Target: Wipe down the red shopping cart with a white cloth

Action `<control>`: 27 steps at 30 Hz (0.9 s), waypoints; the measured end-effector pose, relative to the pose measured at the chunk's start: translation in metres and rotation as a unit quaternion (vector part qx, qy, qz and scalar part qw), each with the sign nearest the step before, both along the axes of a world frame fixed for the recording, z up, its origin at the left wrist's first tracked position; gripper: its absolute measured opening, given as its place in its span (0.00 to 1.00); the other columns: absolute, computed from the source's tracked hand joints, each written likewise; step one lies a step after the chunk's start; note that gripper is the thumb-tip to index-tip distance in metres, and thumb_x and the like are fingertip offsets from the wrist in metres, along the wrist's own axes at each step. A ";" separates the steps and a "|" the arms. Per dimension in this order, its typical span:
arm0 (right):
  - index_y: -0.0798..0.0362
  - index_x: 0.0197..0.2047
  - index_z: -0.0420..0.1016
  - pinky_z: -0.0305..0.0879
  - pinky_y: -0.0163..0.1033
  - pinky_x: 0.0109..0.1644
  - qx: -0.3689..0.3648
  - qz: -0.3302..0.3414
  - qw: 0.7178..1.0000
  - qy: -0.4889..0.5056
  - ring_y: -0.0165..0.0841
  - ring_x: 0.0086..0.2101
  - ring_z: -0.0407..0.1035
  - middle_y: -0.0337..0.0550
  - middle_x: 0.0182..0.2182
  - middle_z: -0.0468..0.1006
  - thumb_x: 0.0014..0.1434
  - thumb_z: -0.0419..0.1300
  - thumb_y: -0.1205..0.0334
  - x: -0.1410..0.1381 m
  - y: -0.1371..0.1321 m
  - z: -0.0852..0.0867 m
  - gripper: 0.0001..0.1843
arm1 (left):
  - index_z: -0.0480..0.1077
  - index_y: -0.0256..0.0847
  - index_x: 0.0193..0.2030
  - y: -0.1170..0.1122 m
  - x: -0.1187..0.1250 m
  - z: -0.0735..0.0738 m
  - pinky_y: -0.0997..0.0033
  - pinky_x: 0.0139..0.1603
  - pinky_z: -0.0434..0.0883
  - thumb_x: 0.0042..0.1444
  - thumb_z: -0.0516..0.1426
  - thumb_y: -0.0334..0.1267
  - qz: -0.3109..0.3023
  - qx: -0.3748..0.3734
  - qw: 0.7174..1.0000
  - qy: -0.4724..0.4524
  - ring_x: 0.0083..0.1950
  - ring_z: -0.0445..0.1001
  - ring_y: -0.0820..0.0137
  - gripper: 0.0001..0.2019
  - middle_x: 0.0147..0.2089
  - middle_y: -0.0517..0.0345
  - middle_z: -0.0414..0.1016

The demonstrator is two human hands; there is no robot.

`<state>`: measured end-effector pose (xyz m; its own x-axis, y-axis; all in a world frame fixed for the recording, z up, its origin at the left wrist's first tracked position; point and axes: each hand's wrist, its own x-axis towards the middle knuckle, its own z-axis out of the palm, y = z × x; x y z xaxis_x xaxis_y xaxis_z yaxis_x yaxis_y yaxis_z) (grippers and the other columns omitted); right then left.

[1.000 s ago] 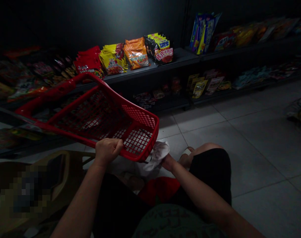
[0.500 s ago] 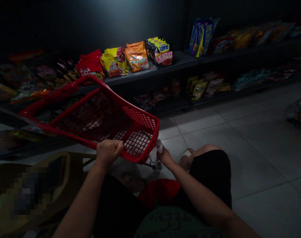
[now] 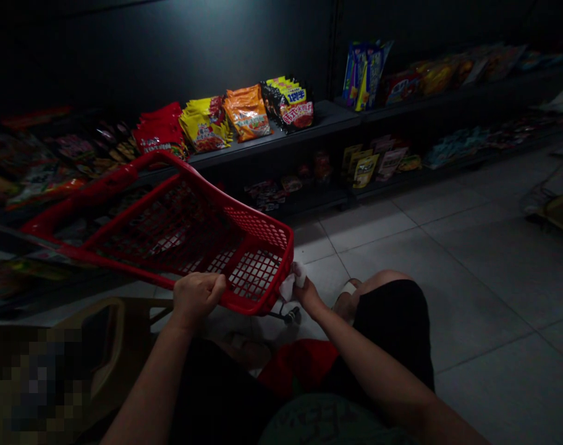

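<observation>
A red plastic shopping cart (image 3: 258, 307) stands in front of me, its perforated basket's end towards me and its handle off to the left. My left hand (image 3: 198, 296) is closed around the near side rim of the cart. At the basket's end corner, my right hand (image 3: 309, 295) grips a crumpled white cloth (image 3: 293, 281) against the outer wall; tissue or fabric, I cannot tell. Some of the right fingers are hidden behind the cloth. A small wheel (image 3: 291, 315) of the cart shows below the basket.
A dark shelf (image 3: 330, 117) behind the cart bears bagged snacks, among them orange packets (image 3: 248, 114) and yellow packets (image 3: 207, 127). Smaller packs lie on the lower shelf. A yellowish cart or frame (image 3: 114, 321) is at the left. Pale floor tiles (image 3: 476, 266) stretch to the right.
The view has shifted slightly, so the shelves sit a little lower and further left. Both hands keep their holds; the cloth stays at the cart's end corner.
</observation>
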<state>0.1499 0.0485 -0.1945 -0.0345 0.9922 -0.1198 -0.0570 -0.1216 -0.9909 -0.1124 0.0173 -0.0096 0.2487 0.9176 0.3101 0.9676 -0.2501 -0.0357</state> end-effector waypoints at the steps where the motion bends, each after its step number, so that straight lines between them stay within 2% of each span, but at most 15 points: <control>1: 0.51 0.45 0.75 0.71 0.44 0.47 -0.009 0.005 1.000 0.012 0.40 0.42 0.74 0.45 0.41 0.82 0.47 0.62 0.56 0.000 0.002 0.003 0.20 | 0.76 0.42 0.22 0.000 0.001 0.001 0.70 0.34 0.65 0.64 0.46 0.43 -0.003 -0.001 1.000 -0.001 0.31 0.78 0.67 0.24 0.28 0.56 0.82; 5: 0.53 0.45 0.74 0.72 0.43 0.43 -0.049 0.011 0.997 0.052 0.39 0.37 0.75 0.44 0.36 0.82 0.49 0.64 0.52 0.002 0.011 0.015 0.21 | 0.76 0.42 0.23 0.002 0.002 0.002 0.70 0.33 0.64 0.64 0.46 0.42 0.000 -0.003 1.000 0.011 0.31 0.78 0.67 0.24 0.29 0.56 0.83; 7: 0.54 0.44 0.74 0.72 0.42 0.39 -0.057 -0.004 0.997 0.061 0.39 0.35 0.75 0.45 0.33 0.82 0.50 0.62 0.49 0.005 0.012 0.019 0.22 | 0.76 0.42 0.23 0.002 0.001 0.001 0.70 0.33 0.64 0.64 0.47 0.42 0.001 0.001 1.000 0.017 0.30 0.77 0.68 0.24 0.30 0.56 0.83; 10: 0.53 0.46 0.72 0.72 0.41 0.38 -0.051 -0.037 0.996 0.070 0.38 0.35 0.75 0.45 0.35 0.82 0.52 0.58 0.47 0.006 0.009 0.020 0.22 | 0.76 0.42 0.22 0.001 0.000 -0.001 0.70 0.34 0.65 0.65 0.47 0.42 -0.007 0.007 1.000 0.017 0.31 0.77 0.67 0.24 0.29 0.55 0.82; 16: 0.53 0.39 0.74 0.71 0.41 0.38 -0.032 -0.046 0.997 0.050 0.40 0.36 0.73 0.42 0.31 0.80 0.44 0.63 0.56 0.005 0.011 0.024 0.17 | 0.76 0.42 0.23 -0.001 -0.002 -0.001 0.69 0.35 0.65 0.65 0.46 0.43 -0.005 0.005 1.000 0.021 0.31 0.77 0.67 0.24 0.30 0.55 0.83; 19: 0.52 0.41 0.75 0.70 0.42 0.43 -0.011 -0.071 0.997 0.032 0.41 0.40 0.72 0.41 0.36 0.79 0.45 0.61 0.59 0.011 0.014 0.039 0.18 | 0.76 0.43 0.23 -0.002 -0.005 -0.003 0.69 0.36 0.66 0.65 0.47 0.43 -0.012 0.001 1.000 0.014 0.31 0.77 0.67 0.24 0.30 0.56 0.83; 23: 0.52 0.48 0.72 0.66 0.45 0.53 0.090 -0.111 0.989 -0.030 0.41 0.47 0.69 0.44 0.45 0.76 0.50 0.62 0.58 0.006 0.005 0.058 0.20 | 0.75 0.43 0.22 -0.004 -0.006 -0.004 0.69 0.38 0.67 0.65 0.47 0.43 -0.023 0.008 1.000 0.000 0.31 0.77 0.67 0.24 0.29 0.57 0.82; 27: 0.50 0.53 0.67 0.66 0.46 0.55 0.092 -0.099 0.991 -0.007 0.41 0.48 0.69 0.47 0.49 0.74 0.53 0.62 0.57 -0.009 -0.013 0.058 0.24 | 0.75 0.43 0.22 -0.005 -0.002 -0.001 0.69 0.36 0.67 0.65 0.47 0.42 -0.025 0.007 1.000 -0.009 0.29 0.77 0.68 0.23 0.29 0.57 0.82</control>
